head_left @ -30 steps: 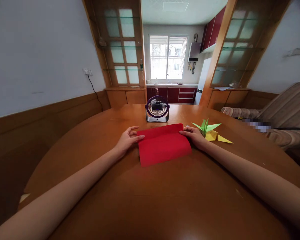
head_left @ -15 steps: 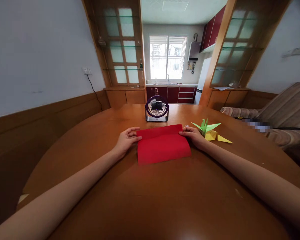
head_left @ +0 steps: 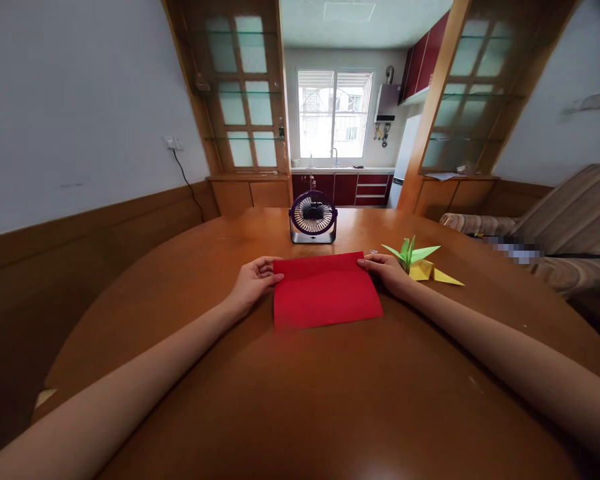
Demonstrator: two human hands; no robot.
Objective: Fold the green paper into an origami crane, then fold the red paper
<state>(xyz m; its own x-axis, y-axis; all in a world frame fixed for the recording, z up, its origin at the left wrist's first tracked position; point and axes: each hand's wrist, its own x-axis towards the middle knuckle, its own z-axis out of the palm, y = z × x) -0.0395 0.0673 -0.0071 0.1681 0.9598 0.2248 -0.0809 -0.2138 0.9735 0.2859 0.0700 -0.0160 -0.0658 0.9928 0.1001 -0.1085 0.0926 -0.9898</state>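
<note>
A folded sheet of red paper (head_left: 326, 292) lies flat on the round wooden table (head_left: 300, 393), in front of me. My left hand (head_left: 253, 283) pinches its far left corner, thumb and fingers on the paper's edge. At the far right corner, my right hand (head_left: 387, 272) holds the paper the same way. Both forearms stretch over the table.
A small purple desk fan (head_left: 313, 217) stands just beyond the red paper. A green paper crane (head_left: 410, 253) and a yellow folded paper figure (head_left: 430, 272) sit right of my right hand. A striped sofa (head_left: 565, 227) is at the right, a kitchen behind.
The red paper has turned slightly and flattened, its far edge now level between my hands. Both hands stayed at its far corners.
</note>
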